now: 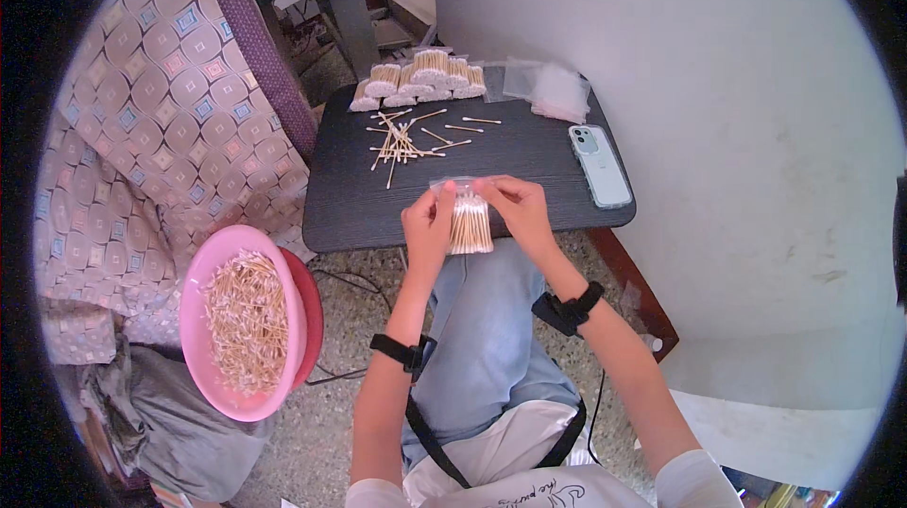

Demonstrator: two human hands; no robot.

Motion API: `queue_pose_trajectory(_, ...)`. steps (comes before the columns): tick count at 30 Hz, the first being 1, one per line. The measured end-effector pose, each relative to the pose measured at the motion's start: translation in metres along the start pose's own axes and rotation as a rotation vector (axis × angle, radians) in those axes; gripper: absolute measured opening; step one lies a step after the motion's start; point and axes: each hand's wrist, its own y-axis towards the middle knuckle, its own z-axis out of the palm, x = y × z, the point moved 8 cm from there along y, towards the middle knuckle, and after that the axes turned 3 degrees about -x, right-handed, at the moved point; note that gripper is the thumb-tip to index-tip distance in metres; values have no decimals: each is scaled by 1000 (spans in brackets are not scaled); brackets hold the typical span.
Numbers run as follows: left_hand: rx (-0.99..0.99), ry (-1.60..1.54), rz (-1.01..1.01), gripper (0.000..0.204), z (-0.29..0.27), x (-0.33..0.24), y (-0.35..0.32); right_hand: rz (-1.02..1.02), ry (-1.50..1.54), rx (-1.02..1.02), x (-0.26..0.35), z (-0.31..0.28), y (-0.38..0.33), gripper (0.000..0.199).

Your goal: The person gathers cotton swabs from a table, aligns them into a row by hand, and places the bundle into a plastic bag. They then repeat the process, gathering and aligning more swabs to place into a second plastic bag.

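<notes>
A white plastered wall was seen on the right, and a speckled stone floor below. On the left, a cloth with a pattern of round and square shapes was spread, with a purple edge.

A small dark table with a wood-grain surface and rounded corners was placed in the middle. At its left, near the floor, a pink plastic bowl was set, filled with loose wooden cotton swabs.

On the far side of the table, filled packets of swabs were piled, and thin empty clear bags were laid to their right. A pale blue phone was put at the right edge. Loose swabs were scattered in the centre.

At the near edge of the table, a clear plastic bag of swabs was held upright. Its top edge was pinched by the left hand and the right hand, fingers closed tightly on the thin film from both sides. A black strap was worn on each wrist.
</notes>
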Motion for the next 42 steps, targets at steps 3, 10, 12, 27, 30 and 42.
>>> queue_pose_trajectory(3, 16, -315, 3, 24, 6, -18, -13, 92, -88, -23, 6, -6, -5, 26)
queue_pose_trajectory(10, 166, -423, -93, 15, 8, -36, -26, -39, -203, 6, 33, 0, -10, 22)
queue_pose_trajectory(12, 90, -470, -90, 18, -2, -28, -24, 114, 83, 132, 19, 16, -10, 19)
queue_pose_trajectory(27, 78, -587, -225, 30, 18, 21, 5, 189, 102, 230, -36, 22, 7, 22)
queue_pose_trajectory(30, 113, -582, -244, 31, 17, 17, 7, 317, 225, 187, -43, 21, 9, 26)
queue_pose_trajectory(42, -300, -129, 43, 40, -29, 11, 2, 45, -261, 241, -18, 36, 14, 20)
